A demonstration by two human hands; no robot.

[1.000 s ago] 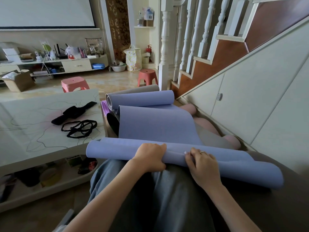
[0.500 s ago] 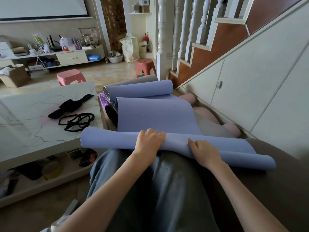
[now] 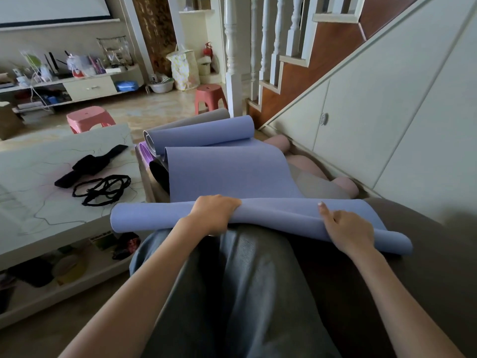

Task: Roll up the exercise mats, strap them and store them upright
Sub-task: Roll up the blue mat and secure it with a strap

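A blue-violet exercise mat (image 3: 227,171) lies stretched out ahead of me, and its near end is rolled into a tube (image 3: 278,215) across my lap. My left hand (image 3: 214,213) grips the tube left of its middle, fingers curled over its far side. My right hand (image 3: 346,228) rests on top of the tube farther right, with one finger straight along it. The mat's far end curls up at the back (image 3: 201,133). On the pale table to my left lie a black strap (image 3: 98,161) and a tangle of black elastic bands (image 3: 103,188).
Under the blue mat lie a grey mat (image 3: 191,120), a purple one (image 3: 144,151), a black one (image 3: 158,174) and pink rolls (image 3: 346,184). The low table (image 3: 51,215) stands at my left. White cabinet panels (image 3: 387,125) below the stairs close off the right. Two stools (image 3: 209,95) stand beyond.
The rolled tube has moved forward over my lap, away from me. My right hand has slid to the right along it, and my left hand has kept its grip.
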